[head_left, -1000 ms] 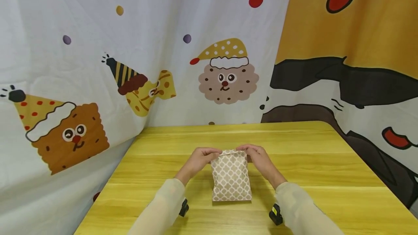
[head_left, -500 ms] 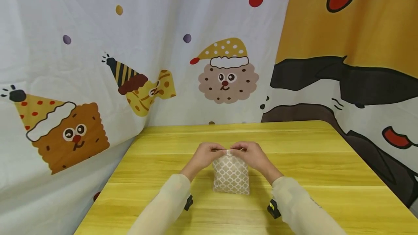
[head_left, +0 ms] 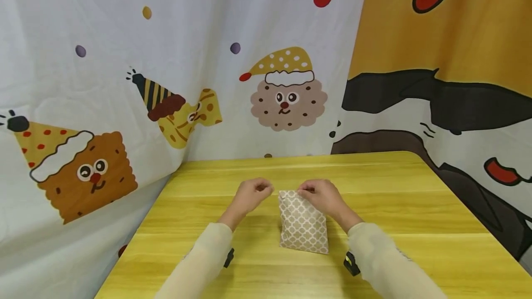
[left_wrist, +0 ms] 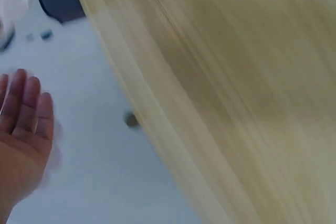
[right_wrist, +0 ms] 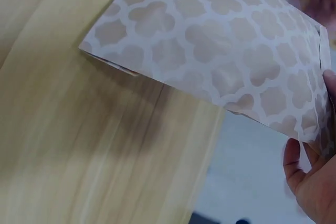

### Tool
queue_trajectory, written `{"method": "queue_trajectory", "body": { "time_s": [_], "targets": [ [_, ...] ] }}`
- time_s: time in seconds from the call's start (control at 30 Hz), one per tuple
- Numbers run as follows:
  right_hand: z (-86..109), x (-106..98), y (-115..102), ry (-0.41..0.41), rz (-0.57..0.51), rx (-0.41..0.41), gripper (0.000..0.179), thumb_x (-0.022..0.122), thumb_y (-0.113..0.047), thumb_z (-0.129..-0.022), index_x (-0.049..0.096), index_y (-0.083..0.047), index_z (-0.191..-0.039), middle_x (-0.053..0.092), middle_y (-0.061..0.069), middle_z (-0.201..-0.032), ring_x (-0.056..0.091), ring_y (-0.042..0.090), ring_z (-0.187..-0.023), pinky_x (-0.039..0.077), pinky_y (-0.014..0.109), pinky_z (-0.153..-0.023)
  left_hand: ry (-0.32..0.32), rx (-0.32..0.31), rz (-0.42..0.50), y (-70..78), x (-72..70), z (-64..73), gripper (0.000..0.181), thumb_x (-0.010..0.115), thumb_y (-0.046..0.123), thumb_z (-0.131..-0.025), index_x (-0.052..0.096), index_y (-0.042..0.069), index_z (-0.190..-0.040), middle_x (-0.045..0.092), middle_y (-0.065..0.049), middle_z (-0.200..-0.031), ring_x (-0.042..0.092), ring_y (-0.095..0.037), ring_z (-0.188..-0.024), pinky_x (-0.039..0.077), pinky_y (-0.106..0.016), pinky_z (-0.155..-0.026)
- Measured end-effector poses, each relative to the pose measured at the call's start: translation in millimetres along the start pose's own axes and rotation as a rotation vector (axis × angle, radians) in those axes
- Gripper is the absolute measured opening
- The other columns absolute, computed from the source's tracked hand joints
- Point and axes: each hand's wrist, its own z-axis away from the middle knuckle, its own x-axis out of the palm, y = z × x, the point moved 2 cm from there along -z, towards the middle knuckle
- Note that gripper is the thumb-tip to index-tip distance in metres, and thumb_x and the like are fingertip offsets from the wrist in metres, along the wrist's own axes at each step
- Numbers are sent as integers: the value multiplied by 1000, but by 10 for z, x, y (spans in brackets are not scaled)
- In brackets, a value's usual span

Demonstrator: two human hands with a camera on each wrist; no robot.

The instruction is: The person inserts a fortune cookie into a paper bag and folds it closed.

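Note:
A beige paper bag with a white lattice pattern hangs slightly tilted over the wooden table, its top edge uppermost. My right hand pinches that edge near its right part. Up close in the right wrist view, the bag's patterned face spans most of the upper picture, and the right thumb and fingers grip its end. Off to the bag's left, my left hand is apart from it and holds nothing. Its fingers look loosely bent, and the left wrist view shows the palm.
The yellow wooden table stretches out under both hands. Behind it hangs a white curtain printed with cartoon biscuits in party hats. Black wrist straps show below both sleeves.
Both hands held the bag's top edge and drew together at its middle. The left hand has since let go and moved left, while the bag has shifted right and tilted in the right hand.

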Motion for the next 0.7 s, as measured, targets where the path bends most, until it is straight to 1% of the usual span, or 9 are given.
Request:
{"method": "queue_trajectory", "body": {
  "time_s": [0.1, 0.13, 0.2, 0.23, 0.33, 0.4, 0.5, 0.6, 0.7],
  "targets": [
    [-4, 43, -86, -23, 11, -29, 10, 69, -21, -95, 77, -19, -91, 71, -9, -85, 60, 8, -72, 50, 32, -68, -80, 91, 9, 155, 136, -41, 27, 61, 33, -101, 74, 12, -112, 72, 2, -100, 61, -10, -82, 53, -30, -73],
    [-3, 48, -109, -24, 25, -31, 11, 68, -22, -94, 77, -20, -88, 70, -11, -82, 60, 8, -70, 50, 33, -68, -89, 115, 6, 193, 170, -45, 26, 61, 31, -100, 75, 12, -110, 72, 2, -99, 61, -10, -79, 53, -29, -71],
    [5, 39, -114, -19, 71, -31, 13, 66, -21, -92, 76, -23, -84, 68, -13, -77, 58, 7, -66, 49, 34, -67, -64, 146, -9, 224, 200, -37, 21, 62, 25, -100, 77, 11, -100, 73, 1, -93, 60, -10, -72, 52, -27, -65],
    [14, 22, -97, -13, 95, -21, 13, 66, -21, -89, 76, -24, -82, 67, -15, -74, 57, 7, -64, 49, 34, -67, -41, 145, -20, 220, 193, -27, 19, 63, 22, -99, 78, 10, -97, 73, 1, -90, 59, -9, -69, 51, -27, -64],
    [45, -62, 16, 8, 141, -5, 16, 63, -18, -86, 75, -25, -78, 66, -14, -72, 55, 8, -61, 47, 35, -67, 1, 115, -32, 149, 133, 22, 17, 64, 20, -98, 77, 10, -97, 73, 2, -92, 62, -7, -76, 53, -27, -69],
    [67, -126, 112, 26, 119, 30, 18, 62, -16, -88, 76, -23, -78, 67, -11, -74, 54, 11, -62, 46, 35, -68, 23, 99, -20, 77, 75, 47, 17, 64, 19, -98, 77, 8, -98, 73, 0, -93, 64, -9, -81, 55, -29, -73],
    [81, -170, 201, 35, 38, 74, 18, 60, -19, -94, 78, -18, -91, 71, -3, -89, 57, 15, -69, 47, 37, -69, 43, 72, 7, -1, 14, 64, 16, 64, 18, -98, 77, 8, -97, 73, -1, -94, 65, -12, -84, 55, -31, -75],
    [54, -110, 182, -2, -59, 86, 25, 62, -29, -99, 75, -12, -111, 71, 2, -105, 61, 17, -82, 51, 36, -73, 31, 66, 28, 24, 19, 46, 15, 65, 17, -98, 77, 8, -97, 73, -1, -94, 66, -13, -85, 56, -32, -76],
    [19, -6, 88, -51, -120, 52, 30, 66, -34, -97, 75, -10, -113, 72, 2, -105, 63, 15, -88, 54, 35, -74, -31, 61, -7, 137, 98, 0, 16, 67, 25, -97, 77, 13, -98, 72, 4, -93, 65, -9, -84, 55, -29, -75]
  ]
}}
